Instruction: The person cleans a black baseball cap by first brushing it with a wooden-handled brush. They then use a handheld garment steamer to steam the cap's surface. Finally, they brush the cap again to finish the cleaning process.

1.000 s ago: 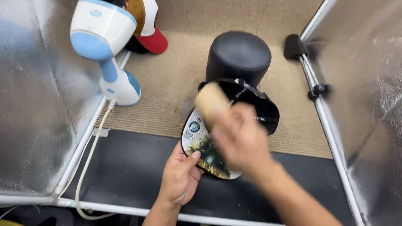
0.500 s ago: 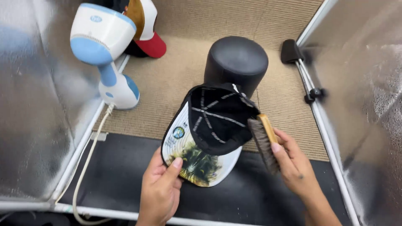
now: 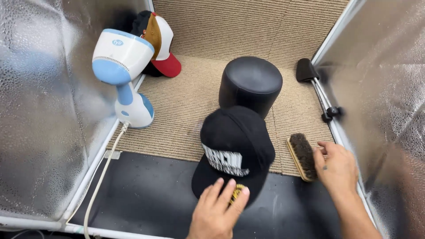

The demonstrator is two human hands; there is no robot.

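Observation:
A black cap (image 3: 237, 150) with white lettering on its front sits crown-up where the beige carpet meets the black mat. My left hand (image 3: 219, 210) rests on the cap's brim, fingers spread over it. A wooden brush (image 3: 302, 156) with dark bristles lies bristles-up on the carpet to the cap's right. My right hand (image 3: 335, 164) touches the brush's near end, fingers loosely curled beside it. Whether the fingers still grip the brush is unclear.
A black cylindrical cap form (image 3: 250, 84) stands just behind the cap. A white and blue handheld steamer (image 3: 121, 66) with a white cord stands at the left. Stacked caps (image 3: 159, 44) lie at the back left. Silver reflective walls (image 3: 40, 110) close both sides.
The cap has been turned over from inside-up to crown-up and set down. My right hand has lowered the brush onto the carpet at the right.

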